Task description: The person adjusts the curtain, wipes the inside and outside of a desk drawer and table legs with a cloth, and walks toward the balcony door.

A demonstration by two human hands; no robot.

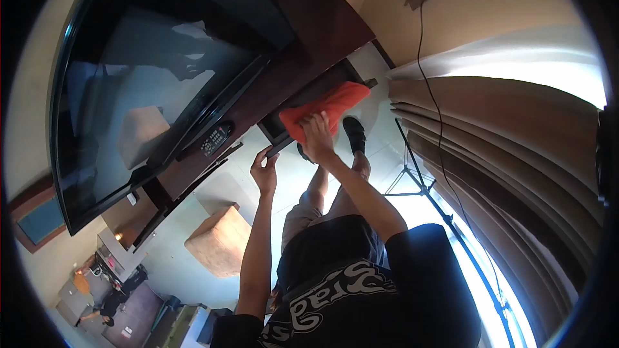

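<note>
My right hand (317, 136) is closed on a bright red-orange cloth (335, 102), its fingers pressed into the folds. The cloth lies over a pulled-out dark drawer (274, 130) and hides part of its inside. At the drawer's near left corner, my left hand (263, 171) pinches the front edge between thumb and fingers. The drawer belongs to a dark reddish-brown cabinet (322, 22).
A large television (161, 84) stands on the cabinet, with a black remote control (216, 139) before it. A beige stool (219, 241) is at left on the floor. To the right are a tripod (422, 187), brown curtains (503, 135) and a hanging cable (420, 58). Another person (115, 303) appears far back.
</note>
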